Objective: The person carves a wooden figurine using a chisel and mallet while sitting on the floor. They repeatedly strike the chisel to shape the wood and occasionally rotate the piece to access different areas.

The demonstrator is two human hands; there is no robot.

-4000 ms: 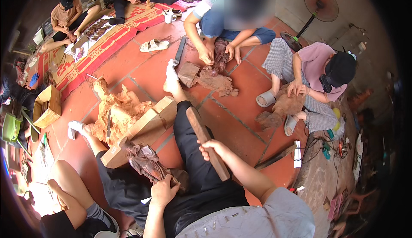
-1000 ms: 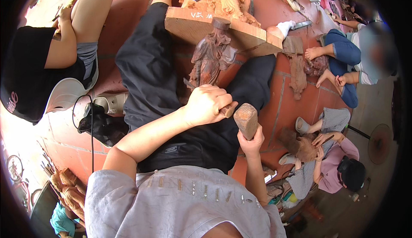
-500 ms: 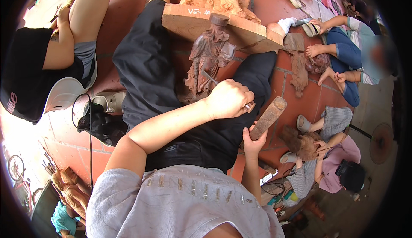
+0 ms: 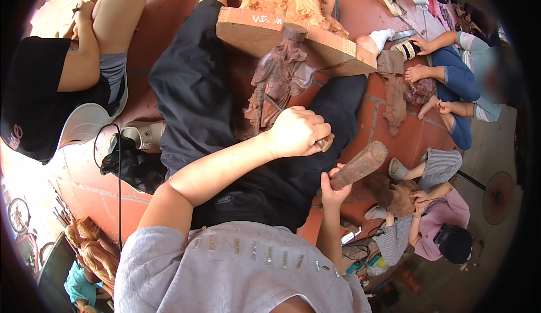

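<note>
A dark reddish wooden figure (image 4: pixel 277 76) in a robe and hat stands between my legs. My left hand (image 4: pixel 298 131) is wrapped round a carving chisel (image 4: pixel 274 104); its blade points up and left at the lower part of the figure, and the handle's end shows below my fist. Whether the blade's tip touches the wood I cannot tell. My right hand (image 4: pixel 335 190) grips a wooden mallet (image 4: pixel 363 163) by its lower end, its thick rounded end tilted up to the right, apart from the chisel.
Behind the figure stands a thick wooden slab (image 4: pixel 304 41) with a pale carving (image 4: pixel 296 3) and a dark tool on it. Another carved figure (image 4: pixel 393 96) lies on the tiled floor (image 4: pixel 369 115) to the right. Other people sit working at left and right. A black cable (image 4: pixel 119 189) runs at left.
The mallet has swung lower and to the right, away from the chisel. My left hand and the chisel have barely moved. The view has shifted slightly.
</note>
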